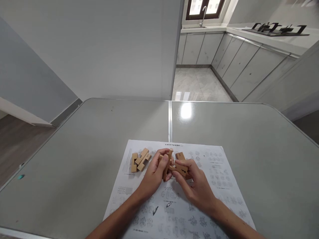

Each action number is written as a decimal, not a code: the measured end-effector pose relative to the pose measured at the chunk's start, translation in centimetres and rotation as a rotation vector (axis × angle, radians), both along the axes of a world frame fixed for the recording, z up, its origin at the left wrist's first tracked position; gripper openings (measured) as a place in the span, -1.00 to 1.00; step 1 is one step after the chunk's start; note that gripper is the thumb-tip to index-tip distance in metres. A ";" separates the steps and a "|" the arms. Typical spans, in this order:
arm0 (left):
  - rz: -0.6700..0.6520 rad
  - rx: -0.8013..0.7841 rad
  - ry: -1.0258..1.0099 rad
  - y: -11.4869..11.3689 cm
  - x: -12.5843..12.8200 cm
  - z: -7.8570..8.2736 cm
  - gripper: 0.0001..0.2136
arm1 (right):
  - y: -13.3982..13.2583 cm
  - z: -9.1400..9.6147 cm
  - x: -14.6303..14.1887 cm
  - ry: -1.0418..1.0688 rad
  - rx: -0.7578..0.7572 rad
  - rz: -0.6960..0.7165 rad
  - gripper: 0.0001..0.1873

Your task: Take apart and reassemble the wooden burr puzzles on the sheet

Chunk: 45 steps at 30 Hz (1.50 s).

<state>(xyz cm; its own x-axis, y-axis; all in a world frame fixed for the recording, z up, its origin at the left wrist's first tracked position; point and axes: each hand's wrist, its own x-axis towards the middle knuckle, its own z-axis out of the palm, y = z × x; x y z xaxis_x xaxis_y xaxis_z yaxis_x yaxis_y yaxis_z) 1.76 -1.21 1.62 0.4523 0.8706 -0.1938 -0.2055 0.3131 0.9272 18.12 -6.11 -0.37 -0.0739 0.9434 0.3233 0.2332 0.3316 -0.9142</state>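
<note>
Over a printed instruction sheet (159,215), my left hand (157,167) grips a small cluster of wooden puzzle pieces (167,167), thumb pressed on the near side. My right hand (195,182) pinches a notched wooden puzzle piece (181,169) with a black mark on it, thumb below and fingers above. That piece's left end meets the cluster; whether it is fitted in cannot be told. Behind my right fingers lies another wooden piece (179,155), partly covered. Left of my left hand, several loose notched pieces (141,159) rest on the sheet, some overlapping.
The grey table (74,172) has a metal seam (170,122) down its middle. A small teal object (21,177) lies near its left edge. Beyond the table stand a white partition (124,49) and a kitchen counter with a stove (274,30) and a tap (203,15).
</note>
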 end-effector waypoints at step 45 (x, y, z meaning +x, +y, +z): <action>0.147 -0.118 -0.141 0.9 -0.3 -0.1 -0.61 | 2.4 -0.8 2.4 -0.538 -0.032 -0.222 -0.85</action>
<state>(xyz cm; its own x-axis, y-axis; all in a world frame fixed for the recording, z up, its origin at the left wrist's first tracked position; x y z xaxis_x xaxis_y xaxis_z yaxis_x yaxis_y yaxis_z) 1.46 -0.27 1.49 0.3518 0.9042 -0.2422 -0.3822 0.3749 0.8446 20.51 -3.74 -1.18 -0.0196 0.9638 0.2660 0.7282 0.1960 -0.6567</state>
